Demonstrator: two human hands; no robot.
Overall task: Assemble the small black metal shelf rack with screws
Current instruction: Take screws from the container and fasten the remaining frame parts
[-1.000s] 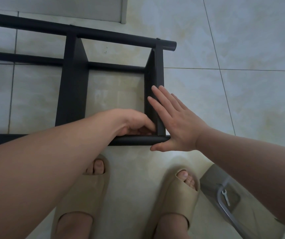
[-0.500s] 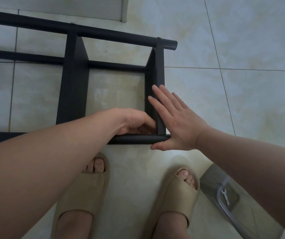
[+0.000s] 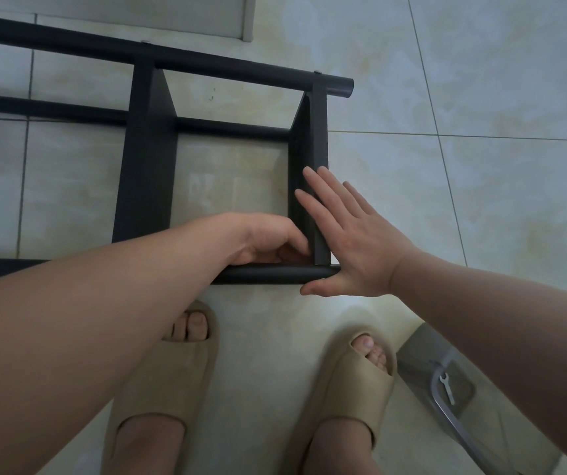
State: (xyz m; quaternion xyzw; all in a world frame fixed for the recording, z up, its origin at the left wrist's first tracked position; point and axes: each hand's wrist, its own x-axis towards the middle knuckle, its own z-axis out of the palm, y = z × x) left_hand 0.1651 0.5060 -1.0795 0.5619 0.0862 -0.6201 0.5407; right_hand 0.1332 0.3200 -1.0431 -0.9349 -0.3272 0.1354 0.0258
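Black metal makes up the shelf rack (image 3: 148, 159), which lies on its side on the pale floor tiles (image 3: 446, 97) across the upper left and centre of the frame. Almost nothing has shifted over the last second. The left hand (image 3: 268, 240) is still tucked into the inner corner where the end panel (image 3: 319, 138) meets the near tube (image 3: 268, 274). Its fingers are curled, with the tips hidden against the panel, so I cannot tell whether they pinch a screw. The right hand (image 3: 350, 248) stays flat against the outer face of that panel, fingers straight and slightly spread, thumb under the tube's end. I judge this as a steady bracing hold while a fastener is started by feel at this joint. A small wrench (image 3: 446, 389) lies untouched at the lower right. No brand, label or writing can be read anywhere.
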